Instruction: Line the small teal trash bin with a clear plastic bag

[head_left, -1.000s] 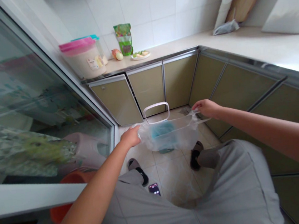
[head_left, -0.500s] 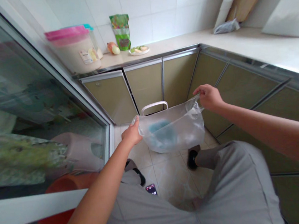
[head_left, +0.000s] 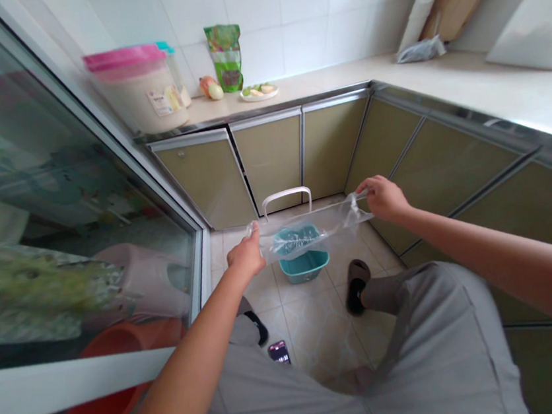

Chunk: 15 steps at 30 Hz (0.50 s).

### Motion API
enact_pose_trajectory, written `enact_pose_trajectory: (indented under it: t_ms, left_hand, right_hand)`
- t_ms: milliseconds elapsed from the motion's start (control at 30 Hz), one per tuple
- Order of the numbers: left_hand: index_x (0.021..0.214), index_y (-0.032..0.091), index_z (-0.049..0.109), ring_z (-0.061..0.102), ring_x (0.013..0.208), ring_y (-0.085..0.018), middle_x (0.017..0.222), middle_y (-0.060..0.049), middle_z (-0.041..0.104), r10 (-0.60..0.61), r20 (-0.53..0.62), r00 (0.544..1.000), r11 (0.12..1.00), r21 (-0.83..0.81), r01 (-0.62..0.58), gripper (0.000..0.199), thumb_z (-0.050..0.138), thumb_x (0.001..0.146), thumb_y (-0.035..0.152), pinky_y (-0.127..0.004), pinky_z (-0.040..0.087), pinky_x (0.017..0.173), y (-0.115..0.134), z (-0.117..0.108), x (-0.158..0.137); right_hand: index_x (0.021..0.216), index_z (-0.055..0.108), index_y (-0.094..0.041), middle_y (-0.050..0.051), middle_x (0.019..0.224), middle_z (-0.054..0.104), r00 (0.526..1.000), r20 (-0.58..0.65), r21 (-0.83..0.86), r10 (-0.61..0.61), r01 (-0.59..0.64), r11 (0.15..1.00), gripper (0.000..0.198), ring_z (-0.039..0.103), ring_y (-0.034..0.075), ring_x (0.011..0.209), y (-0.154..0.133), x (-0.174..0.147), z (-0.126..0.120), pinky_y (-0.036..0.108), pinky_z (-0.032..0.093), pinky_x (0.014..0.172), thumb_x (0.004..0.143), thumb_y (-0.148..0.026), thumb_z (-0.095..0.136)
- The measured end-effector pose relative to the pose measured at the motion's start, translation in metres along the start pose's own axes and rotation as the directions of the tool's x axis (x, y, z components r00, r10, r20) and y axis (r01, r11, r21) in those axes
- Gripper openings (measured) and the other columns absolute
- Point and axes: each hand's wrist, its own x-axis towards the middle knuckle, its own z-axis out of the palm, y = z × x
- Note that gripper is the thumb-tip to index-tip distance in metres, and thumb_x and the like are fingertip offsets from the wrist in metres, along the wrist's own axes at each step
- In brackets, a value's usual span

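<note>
A clear plastic bag point(head_left: 318, 225) is stretched between my two hands. My left hand point(head_left: 246, 257) pinches its left end, thumb pointing up. At the other end, my right hand point(head_left: 383, 197) grips a bunched corner between thumb and fingers. Below the bag, a teal bin point(head_left: 306, 271) stands on the tiled floor, partly seen through the plastic. Its inside looks bare where it shows. A white loop handle point(head_left: 285, 194) rises just behind the bin; what it joins to is hidden.
A phone point(head_left: 279, 353) lies on the floor between my feet. Cabinets point(head_left: 270, 158) line the back and right. On the counter are a pink-lidded container point(head_left: 141, 93), an onion point(head_left: 213, 89), a green pouch point(head_left: 227, 60) and a plate point(head_left: 259, 97). A glass door point(head_left: 69, 190) stands left.
The bag hung down wide and covered the bin; now it is swung up and flatter, and the bin shows beneath. My right hand has dropped slightly.
</note>
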Motion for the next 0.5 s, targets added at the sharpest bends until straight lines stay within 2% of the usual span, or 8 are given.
enact_pose_trajectory:
  t_ms: [67, 133, 200, 267, 333, 367, 433, 500]
  left_hand:
    - [0.168, 0.025, 0.006, 0.069, 0.112, -0.038, 0.135, -0.023, 0.065, 0.017, 0.011, 1.000, 1.000, -0.011, -0.017, 0.113, 0.071, 0.076, 0.028, -0.039, 0.051, 0.080, 0.003, 0.004, 0.000]
    - [0.168, 0.024, 0.009, 0.069, 0.111, -0.039, 0.133, -0.022, 0.067, 0.034, 0.016, 0.999, 0.999, -0.036, -0.034, 0.112, 0.072, 0.076, 0.028, -0.039, 0.051, 0.079, 0.006, 0.010, 0.001]
    - [0.167, 0.023, 0.011, 0.070, 0.110, -0.038, 0.129, -0.021, 0.070, 0.051, 0.019, 0.999, 0.996, -0.070, -0.049, 0.111, 0.073, 0.075, 0.028, -0.038, 0.051, 0.078, 0.008, 0.016, 0.002]
    - [0.167, 0.024, 0.010, 0.071, 0.109, -0.037, 0.128, -0.019, 0.071, 0.063, 0.030, 0.998, 0.993, -0.101, -0.060, 0.113, 0.073, 0.074, 0.028, -0.037, 0.050, 0.078, 0.008, 0.022, 0.004]
    - [0.168, 0.024, 0.009, 0.071, 0.109, -0.036, 0.128, -0.018, 0.071, 0.073, 0.041, 0.996, 0.989, -0.133, -0.067, 0.114, 0.074, 0.074, 0.029, -0.036, 0.050, 0.078, 0.008, 0.027, 0.007]
    - [0.168, 0.024, 0.009, 0.070, 0.109, -0.035, 0.128, -0.018, 0.071, 0.075, 0.042, 0.996, 0.986, -0.155, -0.068, 0.114, 0.074, 0.074, 0.030, -0.036, 0.050, 0.078, 0.007, 0.030, 0.008]
    - [0.167, 0.024, 0.013, 0.070, 0.108, -0.033, 0.126, -0.017, 0.072, 0.071, 0.024, 0.997, 0.972, -0.225, -0.063, 0.111, 0.074, 0.075, 0.032, -0.034, 0.049, 0.078, 0.005, 0.037, 0.012]
    - [0.165, 0.026, 0.024, 0.070, 0.104, -0.030, 0.120, -0.013, 0.073, 0.061, -0.016, 0.998, 0.939, -0.338, -0.063, 0.100, 0.073, 0.078, 0.035, -0.032, 0.048, 0.078, 0.003, 0.045, 0.017]
  right_hand:
    - [0.105, 0.076, -0.023, 0.011, 0.120, 0.064, 0.994, 0.102, -0.095, 0.049, -0.039, 0.995, 0.028, 0.062, 0.024, 0.096, -0.001, -0.007, 0.000, 0.032, 0.048, 0.079, 0.087, -0.019, 0.056]
    - [0.110, 0.076, -0.024, 0.012, 0.124, 0.062, 0.996, 0.091, -0.181, 0.016, 0.001, 0.983, 0.027, 0.060, 0.027, 0.101, -0.011, -0.019, -0.006, 0.035, 0.049, 0.082, 0.085, -0.025, 0.063]
    - [0.112, 0.075, -0.023, 0.014, 0.129, 0.059, 0.993, 0.007, -0.224, -0.117, 0.116, 0.968, 0.028, 0.057, 0.031, 0.112, -0.030, -0.036, -0.013, 0.038, 0.048, 0.088, 0.087, -0.030, 0.064]
    - [0.112, 0.074, -0.022, 0.015, 0.127, 0.062, 0.964, 0.031, -0.204, -0.265, 0.266, 0.942, 0.027, 0.056, 0.032, 0.115, -0.054, -0.056, -0.017, 0.038, 0.047, 0.091, 0.093, -0.034, 0.059]
    - [0.111, 0.074, -0.023, 0.013, 0.118, 0.068, 0.899, 0.232, -0.114, -0.372, 0.405, 0.907, 0.029, 0.061, 0.028, 0.106, -0.078, -0.073, -0.008, 0.034, 0.047, 0.088, 0.098, -0.037, 0.053]
    - [0.111, 0.075, -0.023, 0.011, 0.114, 0.070, 0.842, 0.355, -0.063, -0.407, 0.456, 0.888, 0.031, 0.064, 0.026, 0.101, -0.089, -0.079, 0.002, 0.032, 0.047, 0.085, 0.100, -0.039, 0.050]
    - [0.109, 0.075, -0.025, 0.009, 0.106, 0.074, 0.724, 0.551, -0.011, -0.416, 0.504, 0.863, 0.034, 0.067, 0.023, 0.093, -0.104, -0.081, 0.038, 0.029, 0.047, 0.081, 0.103, -0.041, 0.047]
    - [0.104, 0.076, -0.024, 0.008, 0.100, 0.076, 0.652, 0.665, -0.045, -0.364, 0.521, 0.852, 0.034, 0.068, 0.021, 0.088, -0.113, -0.071, 0.087, 0.028, 0.048, 0.077, 0.103, -0.038, 0.046]
